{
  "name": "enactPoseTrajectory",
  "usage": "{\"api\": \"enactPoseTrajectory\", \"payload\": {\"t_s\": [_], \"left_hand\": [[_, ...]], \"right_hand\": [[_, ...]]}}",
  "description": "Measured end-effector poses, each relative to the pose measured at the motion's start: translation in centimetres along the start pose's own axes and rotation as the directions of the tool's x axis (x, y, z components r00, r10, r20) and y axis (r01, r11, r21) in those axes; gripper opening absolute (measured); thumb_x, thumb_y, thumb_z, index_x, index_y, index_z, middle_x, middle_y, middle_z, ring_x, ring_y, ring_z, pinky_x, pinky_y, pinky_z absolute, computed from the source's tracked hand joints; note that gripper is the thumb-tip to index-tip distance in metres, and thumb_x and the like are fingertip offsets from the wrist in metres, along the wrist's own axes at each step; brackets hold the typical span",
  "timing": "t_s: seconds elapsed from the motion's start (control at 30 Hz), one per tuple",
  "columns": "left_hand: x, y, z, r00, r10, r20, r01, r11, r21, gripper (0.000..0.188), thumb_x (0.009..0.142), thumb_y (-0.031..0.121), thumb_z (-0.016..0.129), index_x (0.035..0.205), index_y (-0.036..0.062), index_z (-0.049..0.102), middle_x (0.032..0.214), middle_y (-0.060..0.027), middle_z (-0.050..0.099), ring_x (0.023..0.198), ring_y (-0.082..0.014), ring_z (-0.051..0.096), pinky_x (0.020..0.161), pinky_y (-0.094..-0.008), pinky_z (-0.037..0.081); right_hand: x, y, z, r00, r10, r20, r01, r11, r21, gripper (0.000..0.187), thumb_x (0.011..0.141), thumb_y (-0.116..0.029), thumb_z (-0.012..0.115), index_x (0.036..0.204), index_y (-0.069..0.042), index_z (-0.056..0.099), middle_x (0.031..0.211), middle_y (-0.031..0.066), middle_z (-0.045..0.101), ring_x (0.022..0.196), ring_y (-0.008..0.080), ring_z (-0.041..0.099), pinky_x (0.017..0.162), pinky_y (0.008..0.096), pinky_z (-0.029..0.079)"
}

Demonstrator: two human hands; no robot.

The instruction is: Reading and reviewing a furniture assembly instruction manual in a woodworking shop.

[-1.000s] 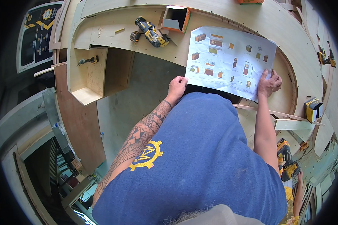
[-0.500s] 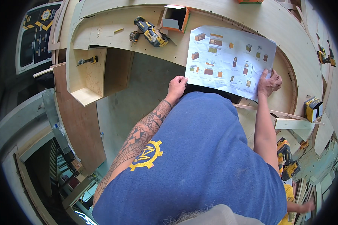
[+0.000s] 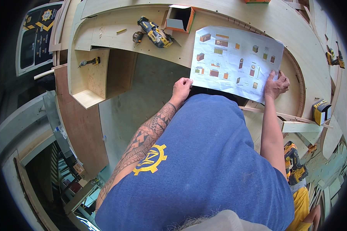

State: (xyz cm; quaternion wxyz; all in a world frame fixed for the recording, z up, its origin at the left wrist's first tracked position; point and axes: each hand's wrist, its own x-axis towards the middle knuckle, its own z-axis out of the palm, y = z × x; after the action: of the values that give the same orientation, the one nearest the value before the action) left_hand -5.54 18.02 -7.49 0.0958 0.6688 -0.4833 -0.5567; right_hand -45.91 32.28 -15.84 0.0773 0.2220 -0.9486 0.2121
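Note:
A large white drawing sheet (image 3: 227,57), printed with small coloured furniture pictures, is spread out above the pale plywood counter (image 3: 115,36). My left hand (image 3: 182,91) pinches its near left corner between thumb and fingers. At the sheet's right edge, my right hand (image 3: 276,85) grips it with the fingers curled. Left of the sheet, a yellow-and-black cordless power tool (image 3: 155,32) lies on the counter beside a small tape measure (image 3: 137,37). An open orange-and-white cardboard box (image 3: 179,19) stands just behind the sheet's left corner.
A cordless tool (image 3: 90,62) lies in the open plywood compartment at left. Farther right are a drill (image 3: 335,57), a black-and-yellow box (image 3: 320,111) and more power tools (image 3: 294,163) by my right arm. Another person in yellow (image 3: 301,208) is at the lower right.
My hands and the sheet hold still. At the lower right, the person in yellow has shifted; more of the yellow clothing shows, and the outstretched hand is no longer seen there.

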Motion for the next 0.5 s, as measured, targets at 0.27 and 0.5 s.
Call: {"api": "enactPoseTrajectory", "payload": {"t_s": [0.27, 0.5], "left_hand": [[-0.42, 0.53, 0.03, 1.0, 0.003, -0.004, -0.003, 1.0, -0.008, 0.025, 0.098, 0.026, 0.069, 0.101, 0.0017, 0.07, 0.084, -0.0012, 0.068, 0.073, -0.0079, 0.061, 0.066, -0.0254, 0.051], [-0.21, 0.24, -0.07, 1.0, 0.013, -0.004, -0.013, 1.0, 0.017, 0.025, 0.098, 0.026, 0.069, 0.101, 0.0016, 0.07, 0.084, -0.0011, 0.068, 0.073, -0.0076, 0.061, 0.066, -0.0251, 0.051]], "right_hand": [[-0.05, 0.02, -0.01, 1.0, 0.008, 0.005, -0.008, 1.0, 0.001, 0.047, 0.089, -0.047, 0.071, 0.127, -0.02, 0.063, 0.134, 0.012, 0.042, 0.125, 0.0376, 0.042, 0.11, 0.0523, 0.035], [0.0, 0.09, -0.01, 1.0, 0.003, 0.003, -0.003, 1.0, 0.003, 0.047, 0.088, -0.047, 0.072, 0.127, -0.02, 0.064, 0.134, 0.0121, 0.042, 0.125, 0.0379, 0.042, 0.11, 0.0521, 0.036]]}}
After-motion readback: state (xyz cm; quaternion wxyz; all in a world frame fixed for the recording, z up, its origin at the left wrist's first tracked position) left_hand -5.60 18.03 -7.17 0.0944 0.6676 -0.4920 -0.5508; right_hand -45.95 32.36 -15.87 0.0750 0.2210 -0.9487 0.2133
